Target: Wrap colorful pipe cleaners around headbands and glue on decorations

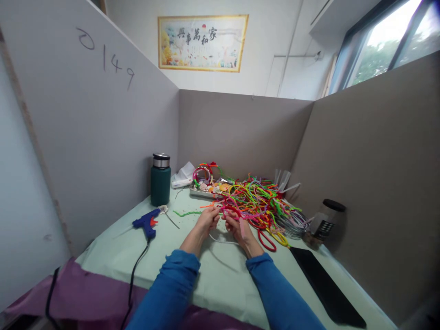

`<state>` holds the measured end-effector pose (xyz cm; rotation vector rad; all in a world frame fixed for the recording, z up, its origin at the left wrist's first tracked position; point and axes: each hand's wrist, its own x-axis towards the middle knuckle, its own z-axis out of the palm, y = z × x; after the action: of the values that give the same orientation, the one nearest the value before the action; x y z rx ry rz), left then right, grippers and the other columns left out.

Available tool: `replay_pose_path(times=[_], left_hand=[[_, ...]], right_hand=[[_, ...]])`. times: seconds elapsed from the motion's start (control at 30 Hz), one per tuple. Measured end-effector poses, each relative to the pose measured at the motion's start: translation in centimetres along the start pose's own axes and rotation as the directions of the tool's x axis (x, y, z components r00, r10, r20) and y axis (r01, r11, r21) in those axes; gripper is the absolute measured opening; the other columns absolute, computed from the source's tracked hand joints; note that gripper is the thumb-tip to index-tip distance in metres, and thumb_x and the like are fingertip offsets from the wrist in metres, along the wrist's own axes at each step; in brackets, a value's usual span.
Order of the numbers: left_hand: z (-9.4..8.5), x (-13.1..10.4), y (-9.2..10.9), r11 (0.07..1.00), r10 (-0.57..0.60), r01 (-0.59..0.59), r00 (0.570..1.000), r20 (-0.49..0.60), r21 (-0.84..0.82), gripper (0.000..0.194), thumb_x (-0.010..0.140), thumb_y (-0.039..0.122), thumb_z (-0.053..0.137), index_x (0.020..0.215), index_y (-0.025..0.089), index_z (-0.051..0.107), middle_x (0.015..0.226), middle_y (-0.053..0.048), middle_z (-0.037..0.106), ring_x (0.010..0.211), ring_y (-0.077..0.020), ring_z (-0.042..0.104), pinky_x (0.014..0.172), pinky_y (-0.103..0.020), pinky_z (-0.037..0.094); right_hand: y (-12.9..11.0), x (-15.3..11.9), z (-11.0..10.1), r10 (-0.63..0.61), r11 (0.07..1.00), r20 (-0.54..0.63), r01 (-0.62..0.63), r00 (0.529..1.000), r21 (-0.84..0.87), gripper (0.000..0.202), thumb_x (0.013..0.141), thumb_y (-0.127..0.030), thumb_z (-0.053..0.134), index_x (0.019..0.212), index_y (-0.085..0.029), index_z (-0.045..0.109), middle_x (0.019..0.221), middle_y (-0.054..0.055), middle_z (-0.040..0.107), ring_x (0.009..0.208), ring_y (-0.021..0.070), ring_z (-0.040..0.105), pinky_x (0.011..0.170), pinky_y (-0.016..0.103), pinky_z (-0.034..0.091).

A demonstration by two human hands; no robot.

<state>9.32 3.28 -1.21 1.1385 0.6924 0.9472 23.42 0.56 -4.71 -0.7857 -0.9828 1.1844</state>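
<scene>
**Left hand [208, 220] and right hand [239, 230] close in on red and pink fuzzy stems [231, 210]**

In the head view, the person's two hands are near each other above the table [220, 279], fingers drawn narrow on the red and pink fuzzy stems; these lie between the fingertips, at the near edge of a tangled multicoloured pile [256, 195]; the exact grip of each finger is too small to tell; a pink strip [243, 228] rests against the right hand; a thin white strand [223, 241] curves below the hands.

Behind the left hand, a green stem [187, 213] lies on the cloth, with a metal tray [202, 195] of small pieces farther back; to the left are a blue glue gun [146, 223] and an upright dark green bottle [160, 183]; at the right, a black-lidded jar [325, 222] leans beyond a black strip [326, 284].
</scene>
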Motion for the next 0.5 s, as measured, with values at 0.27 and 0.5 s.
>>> replay_pose_path(times=[0.27,0.5], left_hand=[[-0.1,0.9,-0.8,0.988,0.110,-0.091,0.981,-0.157,0.124,0.034,0.078,0.037,0.060,0.103,0.013,0.063,0.045,0.010,0.036,0.037,-0.0049,0.025,0.041,-0.019,0.017],[-0.6,2.2,-2.2,0.802,0.423,-0.329,0.902,-0.084,0.498,0.021,0.074,0.016,0.060,0.090,0.016,0.074,0.091,-0.006,0.071,0.086,-0.0166,0.062,0.080,-0.025,0.044]], right_hand=[[-0.4,-0.6,0.4,-0.009,0.995,0.084,0.017,0.996,-0.103,0.028,0.064,-0.040,0.079,0.084,-0.021,0.073,0.082,0.005,0.067,0.068,0.0168,0.057,0.052,0.025,0.040],[-0.2,-0.5,-0.1,0.017,0.999,0.128,-0.012,0.992,-0.038,0.034,0.073,-0.048,0.071,0.096,-0.022,0.072,0.077,0.003,0.062,0.053,0.0105,0.045,0.044,0.023,0.030]])
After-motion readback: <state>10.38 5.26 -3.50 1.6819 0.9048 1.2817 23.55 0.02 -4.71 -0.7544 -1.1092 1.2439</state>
